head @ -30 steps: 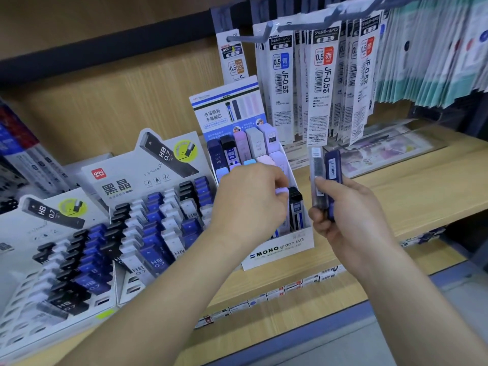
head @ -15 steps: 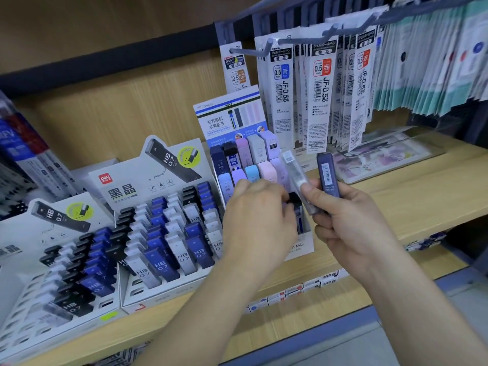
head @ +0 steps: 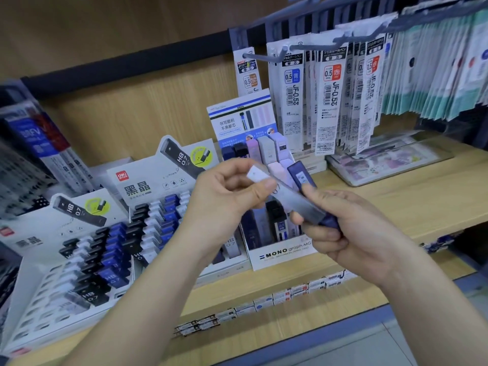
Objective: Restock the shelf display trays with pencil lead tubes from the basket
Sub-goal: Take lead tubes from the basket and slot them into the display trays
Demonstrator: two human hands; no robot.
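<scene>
My left hand (head: 227,196) pinches the white-capped end of a grey translucent lead tube (head: 293,198) between thumb and fingers. My right hand (head: 351,228) still grips that tube's lower end and also holds a dark blue lead tube (head: 301,175) behind it. Both hands hover in front of the white MONO graph display tray (head: 280,254), which holds pastel and dark tubes. To its left stand two white deli trays (head: 148,186) with rows of black, white and blue HB 0.7 tubes. The basket is out of view.
Refill packets (head: 330,101) hang on metal hooks above the wooden shelf (head: 412,191). A flat clear case (head: 383,159) lies at the back right. Price labels (head: 264,302) line the shelf's front edge. Boxed pens stand at far left.
My left hand came up out of the MONO tray and took the top of the grey tube. My right hand tilted both tubes leftward. The camera moved closer.
</scene>
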